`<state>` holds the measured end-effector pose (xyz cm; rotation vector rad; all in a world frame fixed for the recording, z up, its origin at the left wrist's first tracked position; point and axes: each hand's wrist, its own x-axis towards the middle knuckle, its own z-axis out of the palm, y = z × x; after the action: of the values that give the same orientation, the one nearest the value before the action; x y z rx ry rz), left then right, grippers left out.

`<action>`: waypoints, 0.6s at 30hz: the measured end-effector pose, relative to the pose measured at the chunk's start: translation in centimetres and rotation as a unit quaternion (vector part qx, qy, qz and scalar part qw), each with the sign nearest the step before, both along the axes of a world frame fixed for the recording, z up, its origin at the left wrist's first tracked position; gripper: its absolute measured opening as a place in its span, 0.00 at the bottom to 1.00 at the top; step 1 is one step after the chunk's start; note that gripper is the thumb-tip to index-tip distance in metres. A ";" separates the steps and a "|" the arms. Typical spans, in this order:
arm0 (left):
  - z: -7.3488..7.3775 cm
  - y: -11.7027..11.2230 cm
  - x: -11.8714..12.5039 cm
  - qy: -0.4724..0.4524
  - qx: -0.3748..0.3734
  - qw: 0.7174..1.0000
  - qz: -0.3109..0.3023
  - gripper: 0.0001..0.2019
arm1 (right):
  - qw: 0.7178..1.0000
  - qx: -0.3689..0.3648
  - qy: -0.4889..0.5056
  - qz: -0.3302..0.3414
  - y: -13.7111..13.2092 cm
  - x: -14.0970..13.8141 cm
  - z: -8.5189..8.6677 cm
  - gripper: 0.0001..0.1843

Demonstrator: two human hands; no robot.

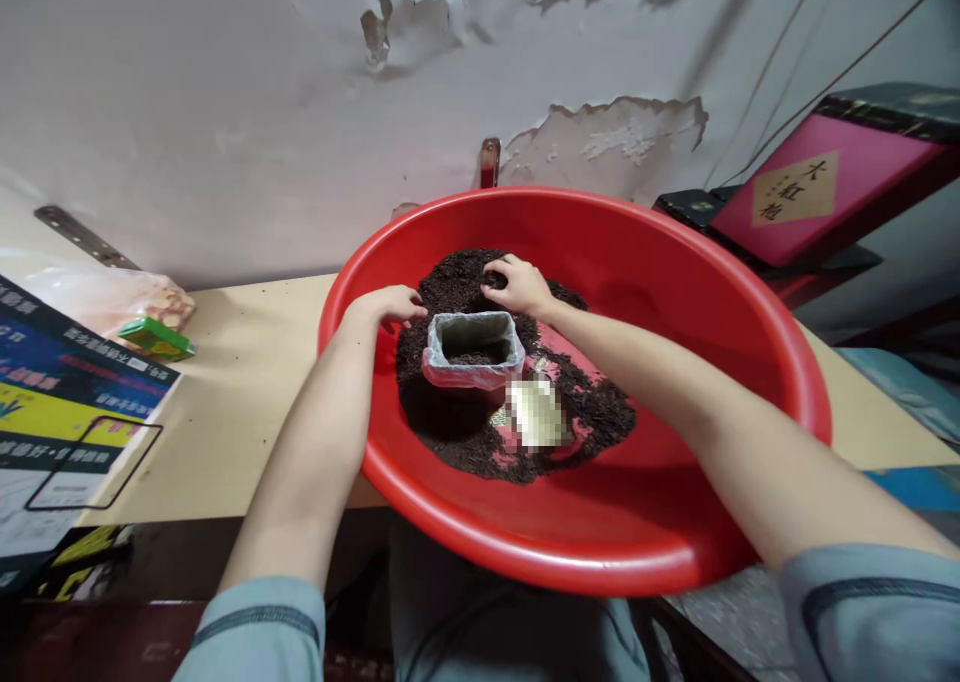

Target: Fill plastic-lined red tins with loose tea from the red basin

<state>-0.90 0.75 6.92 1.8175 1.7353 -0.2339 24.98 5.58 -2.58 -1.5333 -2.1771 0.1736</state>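
A big red plastic basin rests on the table edge in front of me, holding a heap of dark soil. In the soil stands a small square pot lined with pale mesh, partly filled with soil. My left hand rests at the pot's left rim, fingers curled toward it. My right hand lies behind the pot, its fingers closed into the soil heap. A blurred pale patch lies on the soil at the pot's right.
A beige tabletop extends left, with a green box, a clear bag of pale pieces and a dark printed poster. A pink box with a gold label stands at right. The peeling wall is close behind.
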 end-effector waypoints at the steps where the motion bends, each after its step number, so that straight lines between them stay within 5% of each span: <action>1: 0.0 0.0 0.2 0.005 0.046 0.999 -0.008 0.26 | 1.000 0.016 0.019 0.017 0.0 0.0 1.2 0.25; 5: 0.4 0.0 1.0 -0.002 0.223 0.974 -0.036 0.23 | 0.988 0.069 0.083 0.109 -1.8 -0.4 5.4 0.23; 8: 0.6 -0.3 1.3 -0.021 0.252 0.966 -0.050 0.22 | 0.979 0.097 0.080 0.159 -5.1 -1.6 7.2 0.23; 13: -0.2 -0.7 1.3 0.006 0.215 0.973 -0.079 0.23 | 0.968 0.127 -0.054 0.210 -10.5 -3.5 6.7 0.22; 18: -3.6 0.0 1.6 0.049 0.133 0.987 -0.079 0.46 | 0.948 0.103 -0.105 0.282 -11.5 -3.7 4.9 0.21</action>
<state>0.73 0.73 3.33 2.1751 1.7585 -0.1642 21.31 -5.88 2.28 -0.8155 -2.6600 -0.0411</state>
